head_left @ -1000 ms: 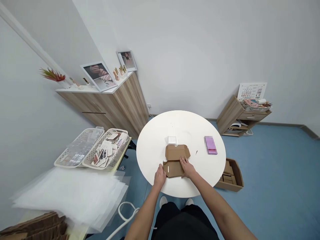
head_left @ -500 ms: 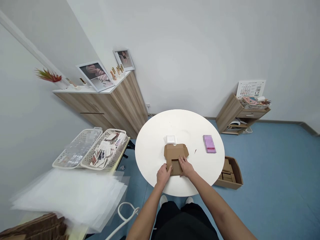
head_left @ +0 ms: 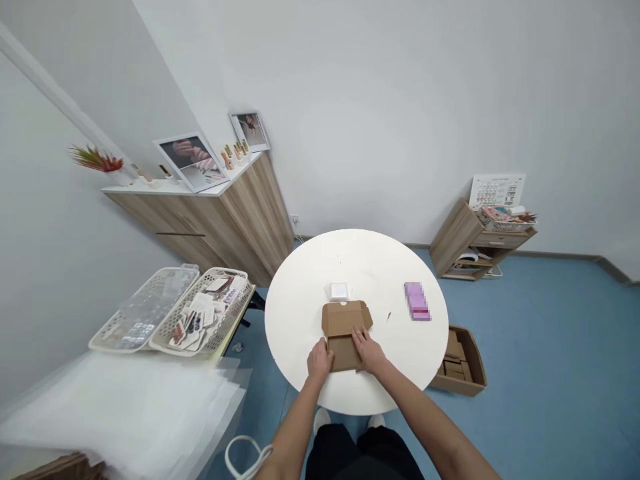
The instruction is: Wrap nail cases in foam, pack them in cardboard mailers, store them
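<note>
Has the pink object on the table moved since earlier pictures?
No. The pink object keeps its spot on the white table, near the right edge; only the camera shifted.

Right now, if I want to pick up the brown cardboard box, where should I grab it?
Grab the folded near part of the cardboard mailer box, one hand on each side, coming from the side nearest you, where the left hand and right hand are. That part looks firmest; the far flap lies open and might flop.

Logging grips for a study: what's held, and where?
A partly folded cardboard box: the left hand grips its near left edge, the right hand lies flat on top.
</note>
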Motion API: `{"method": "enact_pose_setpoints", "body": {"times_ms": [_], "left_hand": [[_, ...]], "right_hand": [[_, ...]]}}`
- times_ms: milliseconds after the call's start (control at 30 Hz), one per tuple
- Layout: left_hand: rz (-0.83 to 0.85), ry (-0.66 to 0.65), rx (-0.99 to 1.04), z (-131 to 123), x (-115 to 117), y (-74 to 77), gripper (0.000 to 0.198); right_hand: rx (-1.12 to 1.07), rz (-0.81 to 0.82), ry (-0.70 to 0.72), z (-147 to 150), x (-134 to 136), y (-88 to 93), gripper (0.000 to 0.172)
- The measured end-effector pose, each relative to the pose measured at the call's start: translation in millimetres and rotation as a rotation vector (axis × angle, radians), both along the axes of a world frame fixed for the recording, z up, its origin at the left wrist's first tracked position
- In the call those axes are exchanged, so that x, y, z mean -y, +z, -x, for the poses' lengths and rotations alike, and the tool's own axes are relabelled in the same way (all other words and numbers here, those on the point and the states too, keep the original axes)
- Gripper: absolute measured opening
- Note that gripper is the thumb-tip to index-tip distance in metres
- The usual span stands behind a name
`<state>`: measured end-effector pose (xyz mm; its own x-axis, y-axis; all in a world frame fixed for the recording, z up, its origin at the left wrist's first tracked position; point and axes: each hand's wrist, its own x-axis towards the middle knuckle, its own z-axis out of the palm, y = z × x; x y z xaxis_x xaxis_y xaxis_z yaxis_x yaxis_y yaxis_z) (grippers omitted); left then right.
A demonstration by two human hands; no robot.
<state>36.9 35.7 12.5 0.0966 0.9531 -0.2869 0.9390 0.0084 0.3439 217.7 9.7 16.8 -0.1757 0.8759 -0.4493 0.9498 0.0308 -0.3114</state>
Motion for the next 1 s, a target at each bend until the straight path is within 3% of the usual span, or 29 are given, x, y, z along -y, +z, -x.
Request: {"method": "enact_pose_setpoints", "body": {"times_ms": [100, 167, 267, 433, 500, 600, 667, 767, 900, 1000], "left_hand": [[-0.241, -0.076, 0.027, 18, 12, -0.7, 0.037], [-0.370, -0.294, 0.065, 33, 20, -2.8, 0.056], [-0.374, -0.542, 0.082, 57, 28, -10.3, 0.084], [-0.340, -0.410, 0.013, 82, 20, -29.1, 0.092], [-0.352, -0.341, -0.003, 87, 11, -34.0, 0.091], [-0.367, -0.282, -0.004, 91, -6, -37.2, 0.091], [-0.372, -0.258, 0.005, 93, -17, -38.4, 0.092], [-0.371, -0.219, 0.015, 98, -32, -41.6, 0.093], [-0.368, -0.189, 0.028, 105, -47, -47.2, 0.095], [-0.369, -0.179, 0.036, 106, -54, -49.7, 0.096]], "right_hand": [[-0.052, -0.008, 0.062, 14, -3, -1.5, 0.130], [-0.086, -0.026, 0.136, 27, -8, -2.8, 0.128], [-0.132, -0.065, 0.278, 48, -20, -2.6, 0.120], [-0.188, -0.081, 0.377, 65, -47, 4.6, 0.113], [-0.236, -0.177, 0.297, 63, -61, 7.3, 0.094], [-0.243, -0.373, 0.065, 53, -87, 7.4, 0.060], [-0.201, -0.433, -0.046, 44, -109, 3.7, 0.052], [-0.115, -0.396, -0.251, 33, -144, -7.2, 0.054], [0.001, -0.169, -0.648, 24, -177, -26.6, 0.070], [0.007, -0.098, -0.753, 24, -189, -37.8, 0.076]]}}
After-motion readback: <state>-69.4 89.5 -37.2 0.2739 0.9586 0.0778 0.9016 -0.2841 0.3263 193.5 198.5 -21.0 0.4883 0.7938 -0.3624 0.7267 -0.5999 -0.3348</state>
